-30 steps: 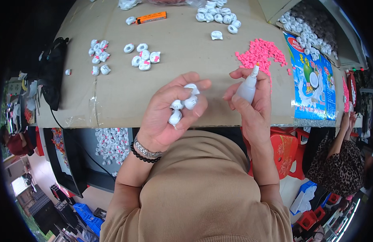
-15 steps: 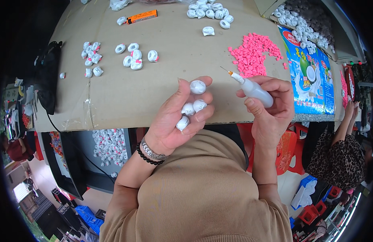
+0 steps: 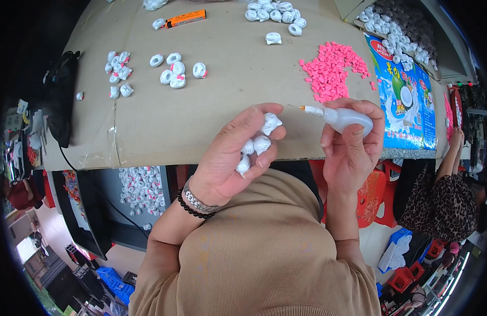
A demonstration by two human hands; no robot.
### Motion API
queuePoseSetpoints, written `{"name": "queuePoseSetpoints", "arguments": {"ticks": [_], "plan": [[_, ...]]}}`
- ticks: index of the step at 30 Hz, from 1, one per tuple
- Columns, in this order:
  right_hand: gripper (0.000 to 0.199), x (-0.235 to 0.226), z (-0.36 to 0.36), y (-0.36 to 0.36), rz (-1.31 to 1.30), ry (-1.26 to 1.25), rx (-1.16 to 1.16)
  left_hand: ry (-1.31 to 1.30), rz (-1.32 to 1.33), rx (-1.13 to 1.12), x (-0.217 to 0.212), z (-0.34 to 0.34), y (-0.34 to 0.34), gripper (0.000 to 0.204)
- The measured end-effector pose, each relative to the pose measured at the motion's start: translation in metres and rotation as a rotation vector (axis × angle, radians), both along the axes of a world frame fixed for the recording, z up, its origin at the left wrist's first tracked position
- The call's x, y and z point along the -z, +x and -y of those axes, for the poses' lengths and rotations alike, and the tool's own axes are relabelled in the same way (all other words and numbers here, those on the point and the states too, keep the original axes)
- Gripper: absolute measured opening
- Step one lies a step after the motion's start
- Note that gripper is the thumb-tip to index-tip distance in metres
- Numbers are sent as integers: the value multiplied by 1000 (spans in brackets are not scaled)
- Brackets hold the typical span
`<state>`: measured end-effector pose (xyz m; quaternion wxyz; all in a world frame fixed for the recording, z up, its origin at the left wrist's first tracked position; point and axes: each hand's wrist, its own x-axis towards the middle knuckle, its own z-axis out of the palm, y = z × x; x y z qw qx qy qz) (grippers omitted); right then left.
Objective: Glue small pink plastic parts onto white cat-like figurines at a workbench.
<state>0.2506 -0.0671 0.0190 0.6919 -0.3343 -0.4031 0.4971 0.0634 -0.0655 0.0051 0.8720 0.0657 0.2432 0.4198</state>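
Four white beads [image 3: 271,124] | left hand [image 3: 221,160]: pinching one, palming spares, prob handier | right hand [image 3: 354,155]: pinching bottle [image 3: 344,120], nozzle [image 3: 310,109] toward 9 o'clock

The beads [image 3: 262,144] are white, the bottle [image 3: 353,121] milky-white, the bits [image 3: 328,76] pink, the co-worker's garment [image 3: 441,208] leopard-print.

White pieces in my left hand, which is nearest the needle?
The topmost white piece in your left hand; the others sit lower, farther from the needle.
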Motion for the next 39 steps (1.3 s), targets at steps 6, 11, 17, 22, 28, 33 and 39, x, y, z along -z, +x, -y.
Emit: {"name": "queuePoseSetpoints", "arguments": {"ticks": [6,11,17,22,28,33,39], "plan": [[26,0,0,4,141,149,65,-40,86,32,2,-1,2,45],[26,-3,6,2,251,201,119,-38,159,0,7,6,6,42],[26,3,9,2,374,269,169,81,-100,-53,5,5,6,37],[26,8,8,0,381,334,141,147,-234,-81,1,6,10,33],[23,11,8,-1,425,360,118,194,-247,-89,0,7,12,30],[22,12,6,1,509,404,136,210,-273,-83,-2,8,12,29],[22,11,7,-1,508,384,123,203,-282,-78,-2,8,13,28]]}}
